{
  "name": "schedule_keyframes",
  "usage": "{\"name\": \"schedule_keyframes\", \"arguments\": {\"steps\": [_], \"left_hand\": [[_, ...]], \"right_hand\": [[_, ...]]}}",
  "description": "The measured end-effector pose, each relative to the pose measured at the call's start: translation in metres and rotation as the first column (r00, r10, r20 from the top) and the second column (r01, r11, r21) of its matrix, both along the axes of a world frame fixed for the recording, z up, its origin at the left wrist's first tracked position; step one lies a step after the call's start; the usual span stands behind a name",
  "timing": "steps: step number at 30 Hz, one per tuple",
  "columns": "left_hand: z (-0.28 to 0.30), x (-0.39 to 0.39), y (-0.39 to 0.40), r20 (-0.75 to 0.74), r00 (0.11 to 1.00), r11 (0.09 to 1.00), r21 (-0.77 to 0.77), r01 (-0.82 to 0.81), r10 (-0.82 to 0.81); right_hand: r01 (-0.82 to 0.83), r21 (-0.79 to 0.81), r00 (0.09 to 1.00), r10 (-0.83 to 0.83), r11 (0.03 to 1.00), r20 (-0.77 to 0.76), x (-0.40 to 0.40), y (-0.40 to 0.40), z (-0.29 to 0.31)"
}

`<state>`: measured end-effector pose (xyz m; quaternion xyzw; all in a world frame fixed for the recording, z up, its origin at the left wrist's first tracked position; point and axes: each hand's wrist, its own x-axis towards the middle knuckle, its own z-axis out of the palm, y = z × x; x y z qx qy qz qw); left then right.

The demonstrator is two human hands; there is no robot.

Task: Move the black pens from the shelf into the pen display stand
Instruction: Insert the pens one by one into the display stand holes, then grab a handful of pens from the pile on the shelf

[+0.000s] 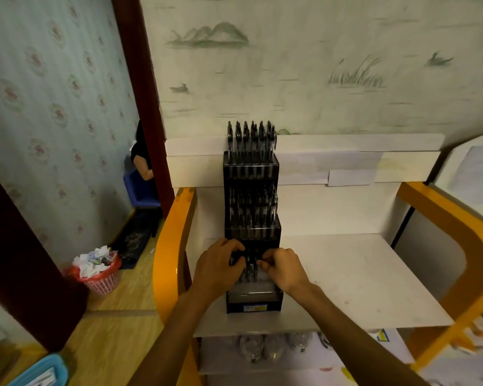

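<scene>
Black stand [252, 190], three stepped tiers, sits on white shelf [360, 274] against the far wall; shelf framed by orange side rails [169, 246]. Far tier and middle tier filled with black pens [250, 137], upright, in rows. Near tier partly filled; a few pens upright at its centre. Both hands meet over the near tier; left hand [219, 264] has fingers curled round pens at the tier's left side; right hand [283, 267] pinches a pen top with fingertips at the tier's right side; exact pen count under either grip cannot be told, blurred. Hands just beside each other, not touching. Pink bin [101, 277] full of paper on floor, left; blue tray [43, 371] at near left corner.
</scene>
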<state>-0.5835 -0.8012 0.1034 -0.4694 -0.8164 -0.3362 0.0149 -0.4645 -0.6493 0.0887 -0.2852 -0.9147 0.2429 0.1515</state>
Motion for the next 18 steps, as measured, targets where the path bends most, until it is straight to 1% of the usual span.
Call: {"name": "schedule_keyframes", "arguments": {"steps": [5, 7, 9, 12, 16, 18], "left_hand": [[0.014, 0.02, 0.021, -0.004, 0.998, 0.998, 0.003, 0.055, -0.055], [0.022, 0.032, 0.032, -0.006, 0.995, 0.995, 0.003, 0.095, -0.095], [0.028, 0.049, 0.045, 0.026, 0.989, 0.989, 0.007, 0.145, -0.145], [0.036, 0.082, 0.066, 0.114, 0.959, 0.965, 0.032, 0.259, -0.261], [0.044, 0.134, 0.099, 0.112, 0.93, 0.937, 0.039, 0.347, -0.349], [0.047, 0.166, 0.118, 0.084, 0.925, 0.928, 0.038, 0.37, -0.371]], "right_hand": [[0.015, 0.048, 1.0, -0.016, 0.999, 0.011, 0.038, 0.009, 0.017], [0.045, 0.075, 0.999, -0.045, 0.996, 0.002, 0.057, 0.016, 0.024], [0.081, 0.091, 0.997, -0.08, 0.993, -0.009, 0.08, 0.024, 0.031], [0.122, 0.124, 0.992, -0.118, 0.985, -0.036, 0.12, 0.04, 0.04], [0.207, 0.143, 0.976, -0.195, 0.968, -0.093, 0.181, 0.063, 0.05], [0.251, 0.142, 0.965, -0.236, 0.957, -0.115, 0.217, 0.076, 0.055]]}}
